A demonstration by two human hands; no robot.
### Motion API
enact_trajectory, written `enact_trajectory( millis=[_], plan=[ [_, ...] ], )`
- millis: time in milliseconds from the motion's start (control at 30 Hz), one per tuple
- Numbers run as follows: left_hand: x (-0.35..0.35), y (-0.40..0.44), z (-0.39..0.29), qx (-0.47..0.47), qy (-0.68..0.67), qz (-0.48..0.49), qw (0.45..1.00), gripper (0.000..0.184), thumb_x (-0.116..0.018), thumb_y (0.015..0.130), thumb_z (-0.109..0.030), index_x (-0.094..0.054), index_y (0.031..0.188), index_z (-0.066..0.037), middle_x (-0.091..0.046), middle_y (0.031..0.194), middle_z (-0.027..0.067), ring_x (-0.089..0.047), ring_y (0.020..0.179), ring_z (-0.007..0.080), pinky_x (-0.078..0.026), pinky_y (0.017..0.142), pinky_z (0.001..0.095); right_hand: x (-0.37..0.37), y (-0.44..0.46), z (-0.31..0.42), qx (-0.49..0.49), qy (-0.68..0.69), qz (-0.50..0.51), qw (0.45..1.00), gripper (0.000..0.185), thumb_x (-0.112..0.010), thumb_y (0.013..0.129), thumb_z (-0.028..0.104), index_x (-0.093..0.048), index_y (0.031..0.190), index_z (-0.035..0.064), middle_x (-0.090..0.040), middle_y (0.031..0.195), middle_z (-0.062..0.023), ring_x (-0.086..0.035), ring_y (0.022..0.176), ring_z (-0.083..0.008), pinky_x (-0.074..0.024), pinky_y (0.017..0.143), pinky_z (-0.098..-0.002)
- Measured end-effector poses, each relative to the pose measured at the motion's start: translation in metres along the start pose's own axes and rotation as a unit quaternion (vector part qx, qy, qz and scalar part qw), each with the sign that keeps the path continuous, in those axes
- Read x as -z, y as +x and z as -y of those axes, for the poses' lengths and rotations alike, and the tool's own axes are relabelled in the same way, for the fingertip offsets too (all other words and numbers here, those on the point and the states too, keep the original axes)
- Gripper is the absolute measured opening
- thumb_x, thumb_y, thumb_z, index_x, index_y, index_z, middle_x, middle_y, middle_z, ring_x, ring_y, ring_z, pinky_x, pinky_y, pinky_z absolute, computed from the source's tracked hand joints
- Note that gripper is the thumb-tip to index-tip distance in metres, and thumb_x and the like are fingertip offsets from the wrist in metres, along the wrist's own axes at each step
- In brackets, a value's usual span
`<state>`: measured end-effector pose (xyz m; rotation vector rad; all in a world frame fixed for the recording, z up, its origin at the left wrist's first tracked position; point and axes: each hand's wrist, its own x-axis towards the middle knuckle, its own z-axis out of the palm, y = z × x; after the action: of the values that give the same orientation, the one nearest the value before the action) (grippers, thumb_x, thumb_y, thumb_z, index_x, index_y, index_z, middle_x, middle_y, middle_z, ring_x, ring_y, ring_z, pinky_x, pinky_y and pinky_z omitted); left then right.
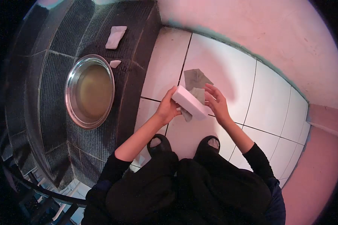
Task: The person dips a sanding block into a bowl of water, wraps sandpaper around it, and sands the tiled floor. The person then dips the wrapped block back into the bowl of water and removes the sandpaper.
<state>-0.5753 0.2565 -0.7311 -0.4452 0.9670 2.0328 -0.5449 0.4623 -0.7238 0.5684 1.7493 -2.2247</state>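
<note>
While clasping the left end of a pale pink-white rectangular block (190, 102) in the left hand (168, 105), with fingers and thumb closed on it, holds it aslant, far end toward the right hand (218, 106), above a white tiled floor (229, 67). Reaches in with the right, fingers bent, parted and partly open, right beside a thin grey-green crumpled sheet (198, 95); cannot tell whether pinching or merely touching it. Cannot tell cloth from paper either, nor how far it runs behind the block. Stands in black open-toed sandals (159, 145). To the left, on a dark ribbed-tile step (97, 144), note a shiny round metal basin (74, 92) of cloudy brownish liquid (94, 92), a small pale angular chip (115, 64) just beside its rim, and a larger whitish oblong piece (116, 37) beyond
</note>
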Motion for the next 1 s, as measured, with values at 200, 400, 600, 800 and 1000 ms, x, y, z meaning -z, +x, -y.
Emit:
enact_trajectory(
  millis=[200,400,600,800,1000],
  plan=[
    [-0.010,-0.009,0.002,0.012,0.030,0.007,0.999,0.050,-0.057,0.088,-0.040,-0.041,0.127,-0.012,-0.048,0.116,0.0079,-0.051,0.108,0.0224,-0.043,0.087,0.0477,0.017,0.012,-0.020,-0.204,0.019,0.129,0.970,0.046,-0.053,0.092,0.032,-0.047,0.126,0.0009,-0.057,0.115,-0.0103,-0.056,0.099,-0.0174,-0.0455,0.086,-0.0320],
    [-0.013,-0.003,0.004,-0.057,0.168,-0.027,0.984,0.054,-0.073,0.080,-0.021,-0.046,0.124,-0.009,-0.053,0.112,0.0055,-0.053,0.104,0.0169,-0.047,0.087,0.0368,0.009,-0.001,-0.022,-0.195,0.151,0.114,0.963,0.044,-0.044,0.097,0.034,-0.046,0.125,0.0002,-0.054,0.122,-0.0123,-0.054,0.110,-0.0224,-0.0436,0.094,-0.0366],
    [-0.014,-0.011,-0.008,-0.135,0.250,0.079,0.956,0.063,-0.075,0.078,-0.027,-0.048,0.130,-0.004,-0.057,0.113,0.0038,-0.052,0.106,0.0133,-0.040,0.095,0.0294,0.019,-0.006,-0.037,-0.238,0.325,0.108,0.909,0.046,-0.038,0.098,0.034,-0.037,0.132,0.0026,-0.047,0.131,-0.0145,-0.048,0.119,-0.0259,-0.0385,0.101,-0.0406],
    [-0.020,-0.006,-0.012,-0.124,0.242,0.070,0.960,0.090,-0.074,0.070,-0.051,-0.038,0.133,0.003,-0.050,0.129,0.0149,-0.042,0.126,0.0265,-0.035,0.104,0.0409,0.029,-0.022,-0.032,-0.191,0.379,0.129,0.896,0.049,-0.035,0.098,0.039,-0.035,0.134,0.0066,-0.040,0.138,-0.0112,-0.042,0.125,-0.0256,-0.0328,0.105,-0.0451],
    [-0.016,0.004,-0.002,-0.060,0.154,0.028,0.986,0.076,-0.072,0.077,-0.041,-0.039,0.133,-0.003,-0.051,0.127,0.0157,-0.047,0.122,0.0266,-0.042,0.097,0.0480,0.038,-0.034,-0.057,-0.151,0.421,0.205,0.871,0.050,-0.043,0.095,0.045,-0.047,0.126,0.0066,-0.057,0.115,-0.0088,-0.049,0.115,-0.0203,-0.0365,0.101,-0.0383]
  ],
)
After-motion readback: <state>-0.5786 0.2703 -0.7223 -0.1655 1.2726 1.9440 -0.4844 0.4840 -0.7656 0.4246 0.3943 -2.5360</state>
